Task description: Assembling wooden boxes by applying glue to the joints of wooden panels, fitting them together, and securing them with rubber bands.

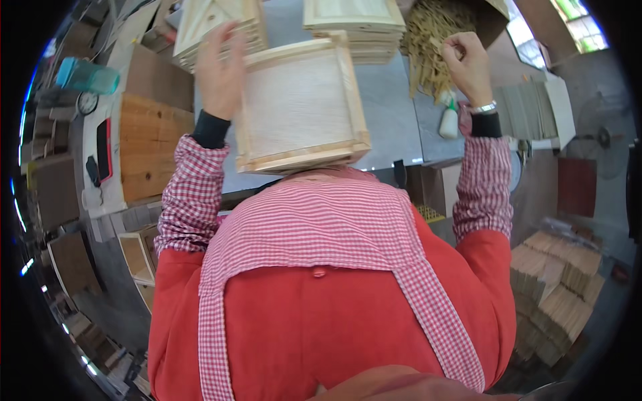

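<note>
A shallow pale wooden box (pixel 297 100) with raised rims stands on the grey table right in front of me. Beside its upper left edge is my left hand (pixel 222 73), slightly blurred, its fingers stretched out and holding nothing. My right hand (pixel 470 67) is raised at the right, fingers curled into a pinch; what it holds, if anything, is hidden. It is nearest to a heap of small wooden strips (pixel 435 43), which spills from a brown carton. Below that hand stands a white squeeze bottle (pixel 449 121) with a green tip.
Two stacks of wooden panels, one at left (pixel 221 27) and one in the middle (pixel 354 23), stand at the table's far side. A teal plastic container (pixel 90 75) and a round clock (pixel 87 102) are far left. Bundled wooden pieces (pixel 558 287) are stacked low right.
</note>
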`<state>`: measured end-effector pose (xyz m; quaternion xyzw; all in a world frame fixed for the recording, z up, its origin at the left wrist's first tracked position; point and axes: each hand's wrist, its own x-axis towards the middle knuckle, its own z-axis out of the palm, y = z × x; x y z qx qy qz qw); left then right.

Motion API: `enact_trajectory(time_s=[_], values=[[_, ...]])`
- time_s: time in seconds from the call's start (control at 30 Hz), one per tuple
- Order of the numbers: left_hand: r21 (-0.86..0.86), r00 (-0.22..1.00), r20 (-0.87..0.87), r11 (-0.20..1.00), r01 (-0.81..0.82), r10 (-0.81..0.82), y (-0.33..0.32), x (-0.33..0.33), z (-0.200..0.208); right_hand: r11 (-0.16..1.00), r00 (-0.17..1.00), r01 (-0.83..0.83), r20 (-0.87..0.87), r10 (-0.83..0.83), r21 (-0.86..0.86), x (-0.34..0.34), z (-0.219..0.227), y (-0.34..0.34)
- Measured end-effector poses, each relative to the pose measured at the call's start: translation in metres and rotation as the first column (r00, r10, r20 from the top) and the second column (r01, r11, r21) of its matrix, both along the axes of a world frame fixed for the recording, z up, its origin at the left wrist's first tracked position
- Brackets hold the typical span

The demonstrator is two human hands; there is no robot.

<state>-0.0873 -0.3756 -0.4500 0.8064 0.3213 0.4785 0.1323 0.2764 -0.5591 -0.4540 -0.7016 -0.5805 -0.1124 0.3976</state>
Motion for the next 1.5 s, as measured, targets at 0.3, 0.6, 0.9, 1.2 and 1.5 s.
enact_trajectory(time_s=[0.3,0.6,0.9,1.2,1.5], values=[[-0.185,0.820,-0.179,0.837,0.515,-0.544,-0.079,0.011,0.061,0.853,0.802,-0.523,-0.340,0.492,0.001,-0.174,0.084,0.002],[-0.400,0.614,0.366,0.478,0.782,-0.699,-0.069,-0.030,0.042,0.551,0.415,-0.800,-0.445,0.793,0.235,-0.205,0.058,0.008],[-0.750,0.631,-0.206,0.534,0.389,-0.748,-0.025,-0.061,0.066,0.554,0.601,-0.783,-0.569,0.561,-0.281,-0.173,0.075,0.014],[-0.058,0.791,-0.510,0.931,0.360,-0.337,0.040,-0.081,0.008,0.777,0.873,-0.472,-0.100,0.477,-0.415,-0.049,0.008,0.069],[-0.351,0.755,-0.406,0.851,0.391,-0.514,-0.057,-0.114,0.032,0.649,0.722,-0.687,-0.200,0.663,-0.326,-0.115,0.033,-0.017]])
